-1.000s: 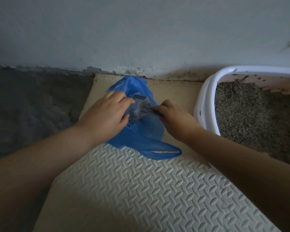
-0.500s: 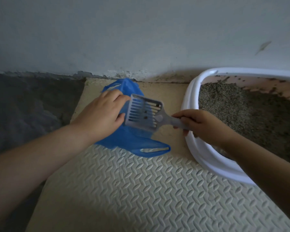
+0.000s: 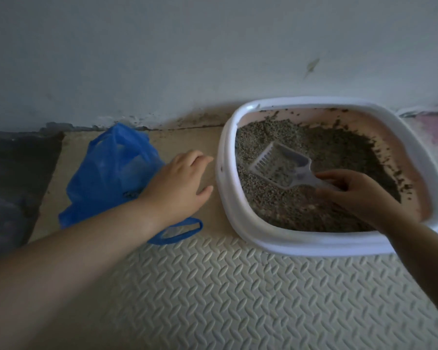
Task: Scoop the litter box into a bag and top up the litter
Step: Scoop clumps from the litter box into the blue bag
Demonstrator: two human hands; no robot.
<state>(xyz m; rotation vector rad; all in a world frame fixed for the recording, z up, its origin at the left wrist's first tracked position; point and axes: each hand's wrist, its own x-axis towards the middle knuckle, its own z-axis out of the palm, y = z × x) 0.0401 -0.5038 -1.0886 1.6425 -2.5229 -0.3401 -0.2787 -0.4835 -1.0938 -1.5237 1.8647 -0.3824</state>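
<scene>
Mat: a pale foam mat [image 3: 238,299], with a pressed herringbone pattern across its near part and a smoother tan strip along its far edge. It carries the bag and the litter box.
Room: the light is dim. A grey wall [image 3: 187,59] runs along the mat's far edge, and its foot is scuffed and speckled with dirt.
Left side: dark floor [image 3: 15,173] borders the mat's left edge.
Right side: a pink and white surface [image 3: 435,132] lies beyond the box; I cannot tell what it is.
Litter box: the litter box [image 3: 220,178] has a white rim and pink inner walls. It sits on the far right part of the mat, with its far rim near the wall.
Litter: grey litter [image 3: 326,152], darker toward the box's far right, with crumbs stuck to the inner walls.
Scoop: a pale slotted scoop [image 3: 278,165] inside the box, on the left half of the litter.
Right hand: the right hand [image 3: 352,190] is curled round the scoop's handle, and its forearm crosses the near rim.
Bag: a rumpled blue bag [image 3: 106,178] at the mat's far left, with one handle loop [image 3: 177,231] lying flat toward the near side.
Left hand: the left hand [image 3: 180,183] grasps nothing and its fingers are loosely spread. Its wrist is over the bag's right side.
Open room: the left hand lies in a bare strip between the bag and the box's left rim. The wide patterned near stretch has only the forearms over it.
</scene>
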